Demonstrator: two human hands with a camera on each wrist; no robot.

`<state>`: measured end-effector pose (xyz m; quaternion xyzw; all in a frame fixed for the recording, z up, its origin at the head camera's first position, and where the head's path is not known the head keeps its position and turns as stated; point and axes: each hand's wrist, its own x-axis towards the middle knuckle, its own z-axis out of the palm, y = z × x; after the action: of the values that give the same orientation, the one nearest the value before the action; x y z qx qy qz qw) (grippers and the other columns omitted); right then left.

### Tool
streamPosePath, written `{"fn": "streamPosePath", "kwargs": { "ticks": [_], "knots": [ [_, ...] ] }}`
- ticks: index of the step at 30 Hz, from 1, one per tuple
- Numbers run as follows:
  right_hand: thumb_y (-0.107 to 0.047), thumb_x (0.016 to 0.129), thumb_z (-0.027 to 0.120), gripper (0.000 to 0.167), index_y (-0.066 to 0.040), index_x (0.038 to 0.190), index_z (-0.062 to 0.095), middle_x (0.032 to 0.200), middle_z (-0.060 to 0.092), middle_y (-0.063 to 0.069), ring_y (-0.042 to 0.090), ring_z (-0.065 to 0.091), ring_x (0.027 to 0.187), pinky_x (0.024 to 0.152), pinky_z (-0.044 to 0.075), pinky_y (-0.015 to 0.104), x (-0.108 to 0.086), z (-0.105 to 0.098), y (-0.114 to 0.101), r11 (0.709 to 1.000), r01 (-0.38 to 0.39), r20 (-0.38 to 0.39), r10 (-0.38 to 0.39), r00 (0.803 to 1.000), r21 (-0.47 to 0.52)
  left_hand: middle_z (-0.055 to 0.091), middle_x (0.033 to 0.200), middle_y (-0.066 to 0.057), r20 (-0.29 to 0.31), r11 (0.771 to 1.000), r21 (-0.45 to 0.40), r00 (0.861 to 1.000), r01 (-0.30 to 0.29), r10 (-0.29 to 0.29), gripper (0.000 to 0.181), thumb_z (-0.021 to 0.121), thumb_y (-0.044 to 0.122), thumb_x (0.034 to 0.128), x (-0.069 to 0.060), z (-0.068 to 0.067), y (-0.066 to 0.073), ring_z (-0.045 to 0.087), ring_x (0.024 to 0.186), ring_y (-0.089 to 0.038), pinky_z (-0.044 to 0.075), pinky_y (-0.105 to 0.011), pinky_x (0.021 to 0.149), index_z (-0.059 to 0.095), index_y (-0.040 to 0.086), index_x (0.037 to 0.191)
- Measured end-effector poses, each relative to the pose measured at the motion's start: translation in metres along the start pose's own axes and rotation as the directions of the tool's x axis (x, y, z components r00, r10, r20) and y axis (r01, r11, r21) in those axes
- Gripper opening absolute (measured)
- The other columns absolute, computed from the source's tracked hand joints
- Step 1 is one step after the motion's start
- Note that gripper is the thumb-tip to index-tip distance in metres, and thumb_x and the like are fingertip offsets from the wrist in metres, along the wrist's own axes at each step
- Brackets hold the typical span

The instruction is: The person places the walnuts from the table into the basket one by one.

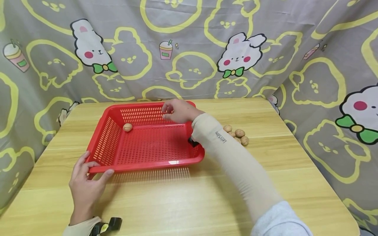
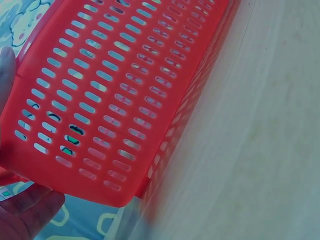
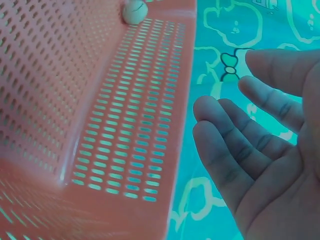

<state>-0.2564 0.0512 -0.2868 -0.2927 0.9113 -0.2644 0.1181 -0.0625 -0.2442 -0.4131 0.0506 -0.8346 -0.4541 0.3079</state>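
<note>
A red plastic basket (image 1: pixel 153 144) with slotted walls stands on the wooden table. One walnut (image 1: pixel 127 127) lies inside it, near the far left corner. My left hand (image 1: pixel 87 183) grips the rim at the near left corner, its thumb over the front edge; the left wrist view shows its fingertips (image 2: pixel 42 210) at the basket's edge. My right hand (image 1: pixel 180 110) hovers over the far right part of the basket, fingers loosely bent and holding nothing. The right wrist view shows that hand (image 3: pixel 265 155) apart from the basket wall. Several walnuts (image 1: pixel 240 133) sit on the table right of the basket, partly hidden by the right sleeve.
The table (image 1: pixel 183 203) is light wood, with its far edge against a grey patterned curtain (image 1: pixel 189 39). More curtain hangs along both sides. A dark wrist device (image 1: pixel 115 223) is strapped on the left forearm.
</note>
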Motion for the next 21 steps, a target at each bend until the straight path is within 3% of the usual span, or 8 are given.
{"fn": "streamPosePath", "kwargs": {
  "ticks": [10, 21],
  "knots": [
    [-0.025, 0.094, 0.064, 0.024, -0.012, 0.114, 0.062, 0.104, 0.063, 0.002, 0.017, 0.059, 0.091, 0.081, 0.051, 0.032, -0.015, -0.018, 0.001, 1.000, -0.003, -0.058, 0.003, 0.998, 0.003, 0.048, 0.143, 0.000, -0.006, 1.000, 0.016, 1.000, -0.025, 0.025, 0.044, 0.090, 0.007, 0.0632, 0.000, 0.001, -0.001, 0.050, 0.119, -0.024, 0.041, -0.005, 0.082, 0.058, -0.008, 0.089],
    [-0.022, 0.093, 0.066, 0.025, -0.008, 0.114, 0.062, 0.108, 0.062, 0.007, 0.023, 0.058, 0.097, 0.080, 0.054, 0.036, -0.042, -0.032, 0.036, 0.996, -0.049, -0.153, 0.059, 0.986, 0.073, 0.045, 0.144, 0.000, 0.021, 0.999, 0.006, 0.999, 0.048, -0.048, 0.041, 0.088, 0.006, 0.0673, 0.000, 0.001, 0.004, 0.046, 0.124, -0.035, 0.041, -0.007, 0.084, 0.059, -0.007, 0.092]
  ]
}}
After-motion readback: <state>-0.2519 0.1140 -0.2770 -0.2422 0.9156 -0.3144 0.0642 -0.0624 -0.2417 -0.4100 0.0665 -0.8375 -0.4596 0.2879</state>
